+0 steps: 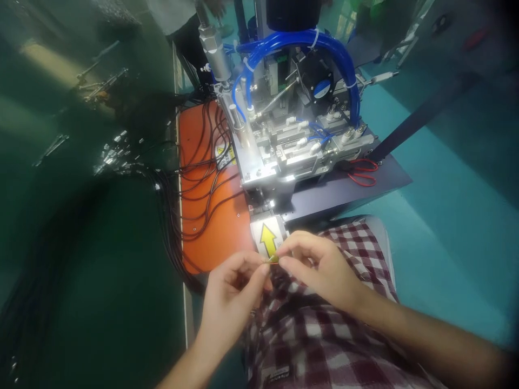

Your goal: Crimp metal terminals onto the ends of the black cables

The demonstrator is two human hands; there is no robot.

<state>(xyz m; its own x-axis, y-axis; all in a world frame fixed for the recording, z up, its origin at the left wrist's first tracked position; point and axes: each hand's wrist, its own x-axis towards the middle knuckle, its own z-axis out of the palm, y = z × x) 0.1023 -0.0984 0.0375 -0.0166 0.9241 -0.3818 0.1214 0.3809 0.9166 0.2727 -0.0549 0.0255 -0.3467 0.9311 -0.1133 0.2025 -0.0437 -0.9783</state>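
Note:
Between my two hands is a small, thin, yellowish metallic piece [273, 259], too small to name exactly. My left hand [233, 289] pinches its left end between thumb and fingertips. From the other side, my right hand [320, 265] closes thumb and forefinger on its right end. Both hands are above my lap, just in front of a white plate with a yellow arrow [268, 237] at the machine's near edge. Beyond them stands the metal machine [292, 146] with cylinders and blue air hoses [279, 40].
An orange base plate [214, 232] lies left of the machine, crossed by black cables [208, 202]. Many cable ends with shiny connectors [117, 154] lie on the dark green surface further left. A red wire loop [364, 173] sits at the machine's right. Part of another person [172, 16] shows behind.

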